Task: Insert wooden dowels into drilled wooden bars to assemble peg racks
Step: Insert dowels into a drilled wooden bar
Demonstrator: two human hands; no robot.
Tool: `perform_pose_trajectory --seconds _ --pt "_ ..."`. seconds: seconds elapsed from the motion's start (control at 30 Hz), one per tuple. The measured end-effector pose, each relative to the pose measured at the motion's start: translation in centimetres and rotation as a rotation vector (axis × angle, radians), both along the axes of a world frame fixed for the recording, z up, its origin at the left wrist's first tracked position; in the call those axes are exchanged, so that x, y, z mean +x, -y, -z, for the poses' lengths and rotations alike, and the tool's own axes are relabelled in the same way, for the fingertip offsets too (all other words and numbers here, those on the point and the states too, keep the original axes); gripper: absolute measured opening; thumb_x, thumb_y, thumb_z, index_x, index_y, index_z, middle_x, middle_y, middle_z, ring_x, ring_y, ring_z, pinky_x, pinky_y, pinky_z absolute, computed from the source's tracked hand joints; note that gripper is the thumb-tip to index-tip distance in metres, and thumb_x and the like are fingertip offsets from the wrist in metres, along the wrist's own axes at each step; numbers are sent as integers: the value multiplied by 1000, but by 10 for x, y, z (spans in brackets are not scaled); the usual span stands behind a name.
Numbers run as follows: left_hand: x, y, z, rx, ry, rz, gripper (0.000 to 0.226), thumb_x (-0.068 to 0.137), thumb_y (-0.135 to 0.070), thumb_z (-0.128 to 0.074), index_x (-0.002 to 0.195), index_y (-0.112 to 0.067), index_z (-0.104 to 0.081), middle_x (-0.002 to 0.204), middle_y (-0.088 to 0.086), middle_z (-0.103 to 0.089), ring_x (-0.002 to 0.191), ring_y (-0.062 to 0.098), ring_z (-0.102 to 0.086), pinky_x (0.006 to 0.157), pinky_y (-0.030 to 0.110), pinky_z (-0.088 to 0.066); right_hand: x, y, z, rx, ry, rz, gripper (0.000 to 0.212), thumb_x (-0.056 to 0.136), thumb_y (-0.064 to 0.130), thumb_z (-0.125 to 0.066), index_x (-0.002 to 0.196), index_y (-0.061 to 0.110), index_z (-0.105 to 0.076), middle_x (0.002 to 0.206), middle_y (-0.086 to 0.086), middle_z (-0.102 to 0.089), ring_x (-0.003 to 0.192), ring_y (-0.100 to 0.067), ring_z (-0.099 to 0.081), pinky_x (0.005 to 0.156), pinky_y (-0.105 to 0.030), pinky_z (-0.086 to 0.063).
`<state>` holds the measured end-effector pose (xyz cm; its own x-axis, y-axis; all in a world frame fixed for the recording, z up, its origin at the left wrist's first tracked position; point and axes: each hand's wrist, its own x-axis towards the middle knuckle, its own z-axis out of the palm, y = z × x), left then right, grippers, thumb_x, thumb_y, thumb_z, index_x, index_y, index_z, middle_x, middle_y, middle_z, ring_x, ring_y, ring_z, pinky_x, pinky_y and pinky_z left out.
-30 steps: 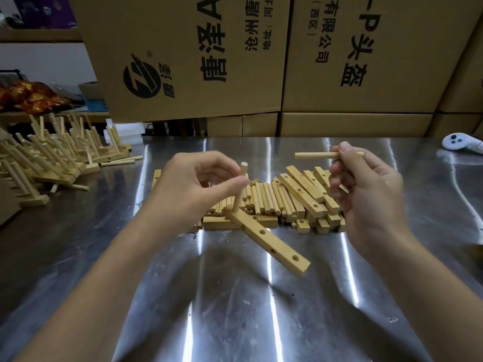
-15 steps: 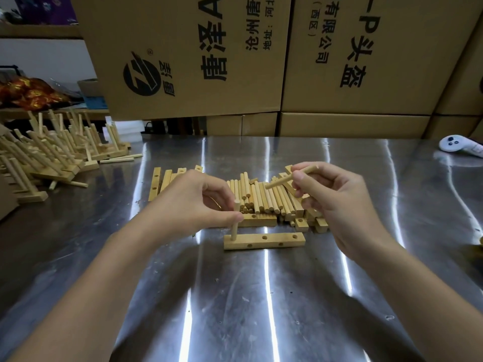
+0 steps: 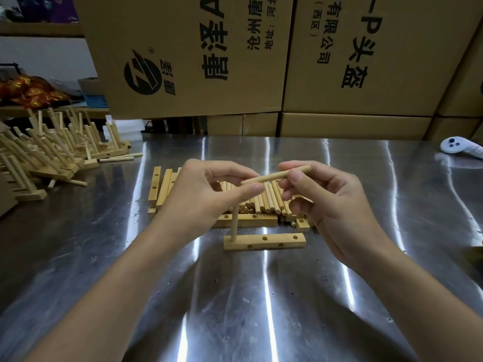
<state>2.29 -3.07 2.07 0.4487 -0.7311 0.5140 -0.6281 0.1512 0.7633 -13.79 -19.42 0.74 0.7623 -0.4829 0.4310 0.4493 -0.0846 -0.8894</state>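
A drilled wooden bar (image 3: 271, 242) lies flat on the steel table (image 3: 235, 309) in front of me. One dowel (image 3: 234, 223) stands upright in its leftmost hole; two more top holes are open. My left hand (image 3: 206, 197) pinches the top of that upright dowel, whose upper end is hidden by my fingers. My right hand (image 3: 332, 202) holds a second dowel (image 3: 277, 176) nearly level above the bar, its left end by my left fingertips. Behind lie loose dowels (image 3: 264, 202) and spare bars (image 3: 159, 189).
Several finished peg racks (image 3: 44, 155) are heaped at the table's left. Large cardboard boxes (image 3: 261, 56) wall off the back edge. A white controller (image 3: 457, 148) rests at the far right.
The bar went from held tilted in the air to lying flat on the table with its dowel upright. My right hand brought the second dowel leftwards, close to my left hand.
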Motion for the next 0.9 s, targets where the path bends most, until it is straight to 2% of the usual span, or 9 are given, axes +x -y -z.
perform_pose_trajectory --seconds 0.07,0.33,0.5,0.63,0.7,0.77,0.83,0.9 --pt "-1 -2 -2 -50 -42 3 21 84 -37 -87 104 -30 -84 91 -7 -81 85 17 -77 72 41 -63 0 0 0 12 12 23 22 91 23 -75 110 12 -82 93 -12 -76 84 -18 -72 65 -22 -55" --pt "0 -7 -7 -128 -131 10 29 79 -31 -86 107 -21 -83 94 0 -82 94 19 -79 84 28 -63 -1 4 2 41 24 87 27 85 25 -81 109 14 -81 96 -18 -80 85 -21 -77 67 -22 -57" --pt "2 -8 -7 -145 -133 25 27 80 -27 -87 105 -18 -83 94 0 -82 93 18 -79 80 23 -60 -1 6 2 96 55 90 24 86 21 -82 109 13 -79 97 -15 -80 83 -18 -76 66 -22 -56" --pt "2 -7 -6 -81 -78 51 24 81 -31 -88 102 -22 -84 93 -3 -82 93 14 -78 77 25 -61 1 2 2 100 40 -15 23 89 30 -82 110 19 -82 96 -6 -77 83 -12 -71 65 -22 -55" --pt "6 -7 -4 29 -15 51 30 79 -41 -90 108 -34 -82 99 -10 -80 98 9 -75 81 33 -60 1 2 4 -15 19 11 20 96 30 -74 110 18 -81 98 -4 -76 88 -12 -70 66 -22 -55" --pt "14 -7 -2 195 72 21 49 73 -51 -92 118 -48 -73 108 -21 -76 102 2 -71 83 32 -54 2 4 6 -245 -23 141 14 103 22 -68 109 14 -77 98 -3 -78 91 -15 -75 69 -23 -57" --pt "20 -7 2 354 105 16 59 67 -54 -96 118 -57 -68 111 -25 -70 92 1 -69 76 25 -52 3 7 12 -478 -96 198 9 105 16 -65 106 16 -74 98 1 -79 93 -16 -77 74 -24 -58" --pt "25 -6 7 445 94 25 52 66 -47 -100 110 -54 -73 107 -19 -72 78 5 -69 68 22 -52 5 8 18 -675 -218 200 9 106 18 -64 105 23 -72 97 10 -76 97 -14 -75 80 -25 -56"
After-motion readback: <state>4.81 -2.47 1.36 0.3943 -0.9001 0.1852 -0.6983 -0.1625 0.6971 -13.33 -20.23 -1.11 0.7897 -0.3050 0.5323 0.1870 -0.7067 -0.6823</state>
